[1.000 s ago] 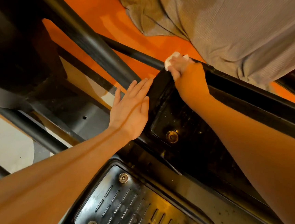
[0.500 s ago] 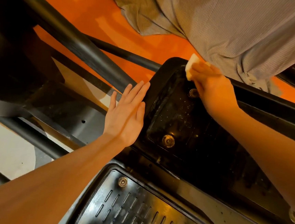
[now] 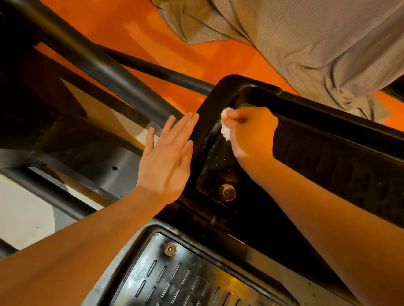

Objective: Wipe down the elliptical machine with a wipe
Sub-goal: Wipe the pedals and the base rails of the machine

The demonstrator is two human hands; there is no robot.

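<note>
At the far left, dark metal bars of the elliptical machine cross diagonally over an orange floor and a pale patch of flooring lower down. Next comes the left hand, its grip wide: the fingers lie straight and together, the palm set flat against the outer left edge of the upper black foot pedal. Below it a second, ribbed foot pedal with slots and round bolts fills the bottom middle of the view. On the upper pedal a brass-coloured bolt sits near the closer corner. Just right of the left hand's fingertips, the white wipe is bunched against the pedal's inner surface near its far left corner, and the right hand grips it with fingers curled around it, pressing it to the pedal. Beyond, at upper right, a grey striped cloth lies crumpled on the orange floor.
</note>
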